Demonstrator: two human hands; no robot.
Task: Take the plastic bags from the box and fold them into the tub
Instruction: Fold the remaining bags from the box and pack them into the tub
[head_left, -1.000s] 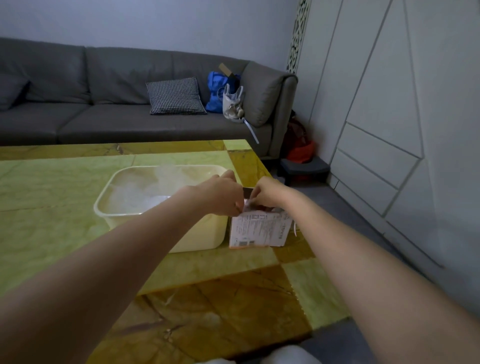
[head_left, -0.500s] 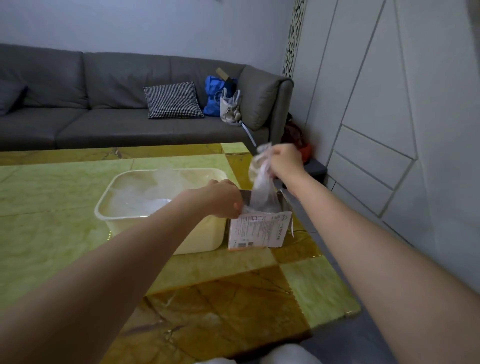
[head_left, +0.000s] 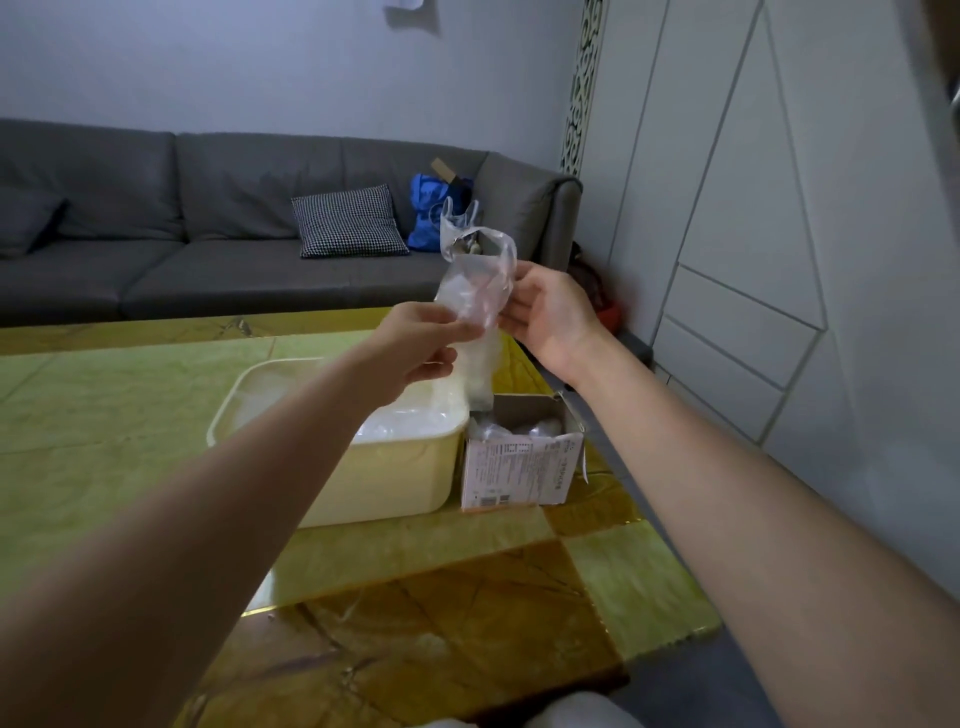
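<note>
Head view puts us above a clear plastic bag (head_left: 475, 291) held upright in the air between both hands. Our left hand (head_left: 415, 345) pinches the bag's lower-middle part, thumb and fingers curled onto the film. Our right hand (head_left: 550, 312) grips the upper part from the right side, fingers wrapped behind the film and thumb in front. The bag's handle loops stand up above the right hand; its lower end hangs down to the open top of the box (head_left: 519, 462), and we cannot tell whether that end is clear of the box.

Below the hands, the small printed cardboard box stands on the table (head_left: 130, 426), just right of the cream tub (head_left: 395, 467) and close against its side. We see more crumpled clear plastic inside the box, and pale film lying in the tub.

Beyond the green and amber table runs a grey sofa (head_left: 182, 218), bearing a checked cushion (head_left: 348, 221) and a blue bag (head_left: 428, 208) at its right end. White panelled cabinet doors (head_left: 753, 234) fill the right side.
</note>
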